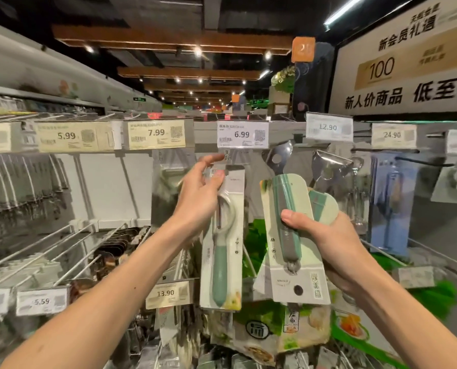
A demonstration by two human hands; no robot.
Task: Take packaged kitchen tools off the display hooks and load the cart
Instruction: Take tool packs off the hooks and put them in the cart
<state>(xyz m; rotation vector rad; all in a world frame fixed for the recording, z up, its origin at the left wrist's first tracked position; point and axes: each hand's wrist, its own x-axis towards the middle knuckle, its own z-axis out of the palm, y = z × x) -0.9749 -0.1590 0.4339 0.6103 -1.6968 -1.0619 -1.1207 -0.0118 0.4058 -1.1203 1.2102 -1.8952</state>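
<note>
L hand (199, 194) pinches top edge of peeler pack (223, 235), which hangs just under the 6.99 tag (243, 134). R hand (331, 246) clamps 2 carded tool packs (275, 257), upside down, beside it with a narrow gap between. Bare hook rods (49, 249) lower left.

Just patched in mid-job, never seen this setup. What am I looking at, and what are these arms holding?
No robot here: one camera worn on a person's head looks forward at a shop's hook display. The bare arms are that person's. The left hand pinches the top of a peeler package below the 6.99 price tag; whether it is off its hook is unclear. The right hand grips a carded green-handled tool, upside down, with another card behind it.
</note>
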